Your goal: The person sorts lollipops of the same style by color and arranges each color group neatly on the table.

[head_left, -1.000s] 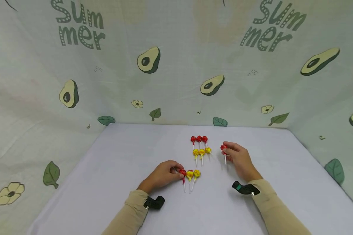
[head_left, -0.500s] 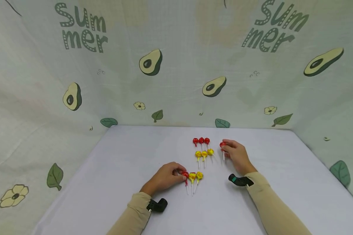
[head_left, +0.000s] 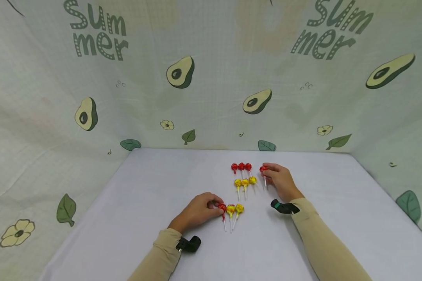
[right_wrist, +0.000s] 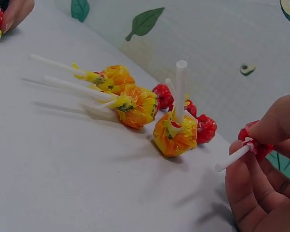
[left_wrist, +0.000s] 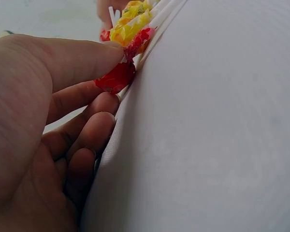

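Note:
My left hand (head_left: 197, 210) pinches a red lollipop (head_left: 222, 207) by its head on the white table, thumb and fingertips around it in the left wrist view. Two yellow lollipops (head_left: 235, 210) lie just right of it, sticks toward me. My right hand (head_left: 281, 181) holds another red lollipop (right_wrist: 234, 157) between thumb and fingers, its stick pointing down, slightly above the table. To its left lie a row of three red lollipops (head_left: 241, 166) and, nearer me, a row of three yellow lollipops (head_left: 245, 182). One yellow lollipop (right_wrist: 174, 135) has its stick tilted up in the right wrist view.
A white table (head_left: 154, 187) carries all the lollipops. Behind it and at both sides hangs a pale cloth (head_left: 211, 70) printed with avocados, leaves and lettering. A black wrist camera (head_left: 189, 244) sits on the left wrist and another black wrist camera (head_left: 284, 207) on the right.
My right hand has moved left and a little farther from me with its red lollipop, closer to the red row. My left hand keeps its pinch in place; the head view has shifted slightly.

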The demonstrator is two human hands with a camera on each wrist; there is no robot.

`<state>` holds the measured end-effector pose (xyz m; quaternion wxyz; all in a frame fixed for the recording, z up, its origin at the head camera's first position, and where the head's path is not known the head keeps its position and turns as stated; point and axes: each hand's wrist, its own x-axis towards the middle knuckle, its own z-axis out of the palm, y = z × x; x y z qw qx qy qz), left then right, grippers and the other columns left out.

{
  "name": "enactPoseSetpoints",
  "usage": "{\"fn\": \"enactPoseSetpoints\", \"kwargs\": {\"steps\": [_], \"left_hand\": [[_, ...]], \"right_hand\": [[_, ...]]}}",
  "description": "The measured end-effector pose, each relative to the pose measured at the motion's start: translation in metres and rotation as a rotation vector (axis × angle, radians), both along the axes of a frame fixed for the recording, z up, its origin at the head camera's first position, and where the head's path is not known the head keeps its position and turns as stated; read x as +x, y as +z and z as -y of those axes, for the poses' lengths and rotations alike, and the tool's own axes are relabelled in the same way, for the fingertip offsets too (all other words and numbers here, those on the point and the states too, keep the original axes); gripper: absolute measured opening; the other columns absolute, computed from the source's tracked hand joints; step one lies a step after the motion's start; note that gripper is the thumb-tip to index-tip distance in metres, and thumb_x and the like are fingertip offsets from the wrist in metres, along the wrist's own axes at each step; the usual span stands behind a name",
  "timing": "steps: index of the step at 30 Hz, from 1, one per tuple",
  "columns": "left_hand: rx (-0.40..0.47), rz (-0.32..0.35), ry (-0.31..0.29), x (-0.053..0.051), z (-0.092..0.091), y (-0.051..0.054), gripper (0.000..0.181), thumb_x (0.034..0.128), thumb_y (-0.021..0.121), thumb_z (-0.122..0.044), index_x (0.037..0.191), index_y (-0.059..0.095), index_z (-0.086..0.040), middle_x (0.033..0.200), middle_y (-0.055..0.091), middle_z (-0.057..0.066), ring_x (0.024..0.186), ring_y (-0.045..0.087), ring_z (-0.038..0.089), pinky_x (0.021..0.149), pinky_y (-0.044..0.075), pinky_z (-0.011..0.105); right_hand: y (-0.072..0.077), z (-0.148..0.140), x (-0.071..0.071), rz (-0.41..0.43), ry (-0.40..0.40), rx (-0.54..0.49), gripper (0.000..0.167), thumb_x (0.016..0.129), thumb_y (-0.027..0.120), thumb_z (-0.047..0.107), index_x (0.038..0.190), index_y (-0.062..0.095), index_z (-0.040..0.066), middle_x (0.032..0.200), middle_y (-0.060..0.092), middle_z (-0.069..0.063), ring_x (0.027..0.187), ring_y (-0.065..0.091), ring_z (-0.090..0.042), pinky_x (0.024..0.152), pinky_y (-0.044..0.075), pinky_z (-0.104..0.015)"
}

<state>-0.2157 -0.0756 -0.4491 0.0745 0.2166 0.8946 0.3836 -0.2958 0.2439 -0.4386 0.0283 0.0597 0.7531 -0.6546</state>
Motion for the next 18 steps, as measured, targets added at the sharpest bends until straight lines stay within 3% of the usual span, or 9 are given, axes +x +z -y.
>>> {"fn": "enactPoseSetpoints", "kwargs": {"steps": [11,18], "left_hand": [[-0.019,-0.016,-0.008,-0.001,-0.001,0.002,0.022,0.0911,0.075,-0.031,0.111,0.071,-0.022,0.092,0.058,-0.012,0.080,0.054,0.010,0.069,0.046,0.027],[-0.010,-0.019,-0.011,0.001,-0.001,0.003,0.022,0.0907,0.075,-0.031,0.111,0.072,-0.021,0.092,0.059,-0.011,0.079,0.053,0.010,0.068,0.045,0.027]], "right_hand": [[-0.001,-0.001,-0.017,-0.007,0.002,0.003,0.044,0.103,0.052,0.015,0.146,0.050,0.004,0.138,0.054,-0.018,0.113,0.054,-0.030,0.081,0.052,-0.023],[-0.005,0.000,-0.029,-0.014,0.024,0.081,0.043,0.102,0.057,0.015,0.144,0.053,0.006,0.137,0.054,-0.016,0.110,0.055,-0.029,0.078,0.054,-0.023]]}}
